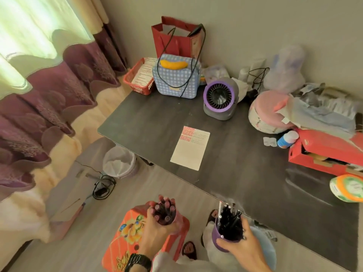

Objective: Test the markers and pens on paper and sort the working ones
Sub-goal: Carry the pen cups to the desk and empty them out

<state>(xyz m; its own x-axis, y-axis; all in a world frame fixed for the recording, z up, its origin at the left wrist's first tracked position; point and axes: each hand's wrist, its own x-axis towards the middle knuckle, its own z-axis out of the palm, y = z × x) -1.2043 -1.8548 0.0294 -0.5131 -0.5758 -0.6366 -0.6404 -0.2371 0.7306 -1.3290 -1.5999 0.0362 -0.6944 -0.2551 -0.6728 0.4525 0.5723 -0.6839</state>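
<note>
No word, number or brand can be read anywhere. The sheet of paper (pixel 190 148) in the middle of the frame bears rows of red marks across its top with fainter lines beside them. The stacked sheets (pixel 142 73) in the red basket (pixel 131 83) at upper centre show rows of red print, all too small to make out. Yellow characters on the orange stool (pixel 125 230) at the bottom, the blue label of the small bottle (pixel 285 141) at right, the green-and-orange label of the round pack (pixel 347 188) at the right edge and the printed side of the red bag (pixel 196 44) at the top are all blurred.
</note>
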